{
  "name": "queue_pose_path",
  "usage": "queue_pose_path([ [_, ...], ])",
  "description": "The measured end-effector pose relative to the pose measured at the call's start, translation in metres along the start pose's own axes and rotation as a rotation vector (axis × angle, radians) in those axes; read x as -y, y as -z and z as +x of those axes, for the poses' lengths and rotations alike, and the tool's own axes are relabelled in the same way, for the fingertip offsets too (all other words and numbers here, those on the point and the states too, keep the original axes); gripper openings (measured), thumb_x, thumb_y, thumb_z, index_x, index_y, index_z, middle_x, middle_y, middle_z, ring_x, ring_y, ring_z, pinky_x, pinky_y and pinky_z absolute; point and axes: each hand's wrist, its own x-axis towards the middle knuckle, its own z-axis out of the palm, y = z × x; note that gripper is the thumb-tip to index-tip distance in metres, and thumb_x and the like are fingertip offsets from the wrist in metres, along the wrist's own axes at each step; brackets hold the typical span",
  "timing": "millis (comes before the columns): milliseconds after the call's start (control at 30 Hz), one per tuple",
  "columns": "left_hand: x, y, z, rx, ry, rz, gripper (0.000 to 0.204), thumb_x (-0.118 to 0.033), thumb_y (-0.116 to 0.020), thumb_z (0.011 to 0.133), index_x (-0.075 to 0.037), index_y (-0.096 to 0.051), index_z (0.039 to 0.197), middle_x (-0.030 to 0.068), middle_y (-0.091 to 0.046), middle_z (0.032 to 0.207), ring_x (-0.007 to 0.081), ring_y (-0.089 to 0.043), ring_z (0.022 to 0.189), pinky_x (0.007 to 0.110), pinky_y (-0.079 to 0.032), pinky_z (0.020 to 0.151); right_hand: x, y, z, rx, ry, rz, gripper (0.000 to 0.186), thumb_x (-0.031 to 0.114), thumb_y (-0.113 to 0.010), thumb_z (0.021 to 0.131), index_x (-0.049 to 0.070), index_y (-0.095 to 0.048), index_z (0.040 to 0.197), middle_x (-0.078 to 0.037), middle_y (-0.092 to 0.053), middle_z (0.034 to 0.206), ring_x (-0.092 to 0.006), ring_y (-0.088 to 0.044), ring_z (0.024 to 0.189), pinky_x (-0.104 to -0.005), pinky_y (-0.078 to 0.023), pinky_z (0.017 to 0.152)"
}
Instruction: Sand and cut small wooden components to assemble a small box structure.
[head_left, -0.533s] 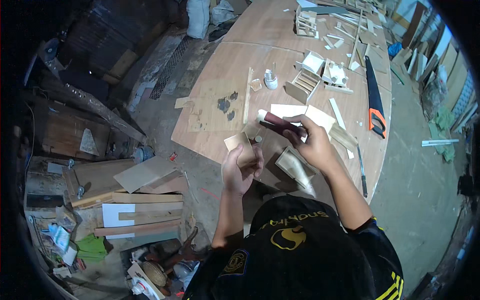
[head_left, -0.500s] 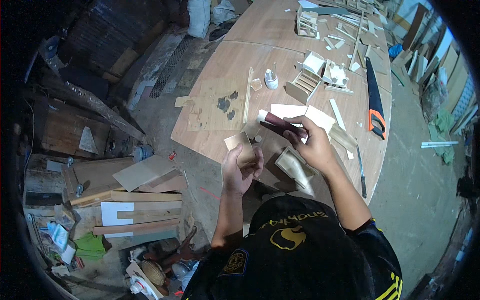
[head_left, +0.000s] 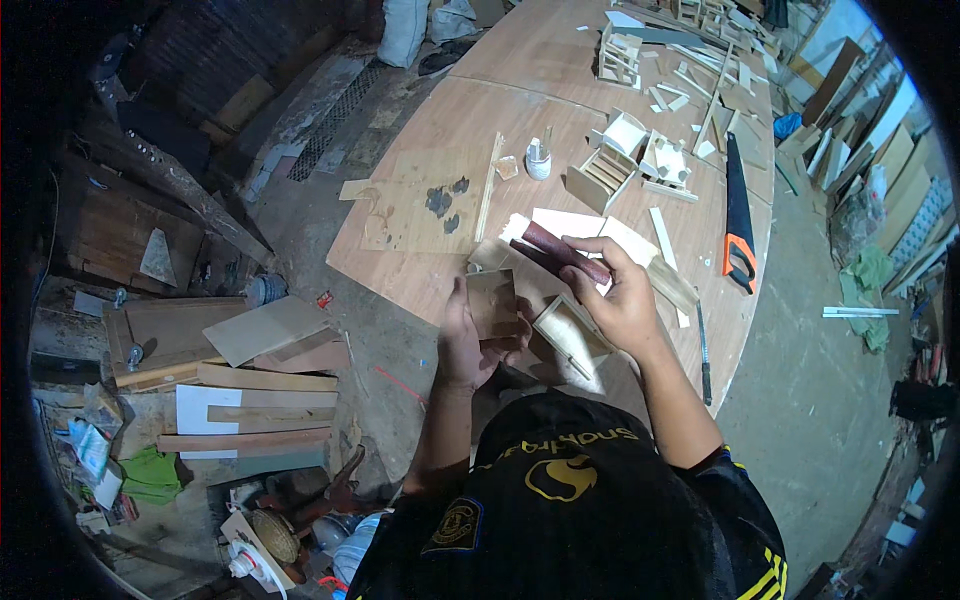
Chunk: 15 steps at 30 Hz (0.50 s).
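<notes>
At mid-frame the left hand (head_left: 470, 345) has its fingers curled around a small square wood panel (head_left: 493, 303), held upright above the table (head_left: 560, 90) edge. Just right of it, the right hand (head_left: 618, 300) pinches a dark red block (head_left: 558, 250) between thumb and fingertips. Below the hands lies an open wooden box (head_left: 568, 335); its inside looks empty. Further up, a slatted box (head_left: 600, 180) holds thin dividers, beside a white cup (head_left: 538, 160) with sticks in it. A saw (head_left: 738, 220) lies at the right.
</notes>
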Motion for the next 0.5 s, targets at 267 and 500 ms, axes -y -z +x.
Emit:
queue_pose_path([
  [267, 0.014, -0.014, 0.000, 0.084, 0.069, 0.039, 0.057, -0.051, -0.026, 0.101, -0.003, -0.053, 0.116, 0.0134, -0.064, 0.085, 0.0256, -0.067, 0.064, 0.031, -0.046, 0.039, 0.003, 0.016, -0.024, -0.073, 0.214, -0.243, 0.030, 0.008, -0.070, 0.084, 0.000, -0.063, 0.112, -0.011, -0.069, 0.087, -0.0162, -0.068, 0.076, -0.0279, -0.052, 0.070],
  [500, 0.024, -0.037, -0.010, 0.077, 0.099, 0.190, 0.054, -0.050, -0.028, 0.100, -0.007, -0.057, 0.109, 0.0079, -0.060, 0.079, 0.0187, -0.054, 0.047, 0.025, -0.033, 0.036, -0.012, 0.032, -0.025, -0.142, 0.205, -0.538, 0.019, 0.021, -0.075, 0.081, 0.007, -0.064, 0.089, -0.012, -0.063, 0.067, -0.0293, -0.063, 0.057, -0.0357, -0.051, 0.052],
])
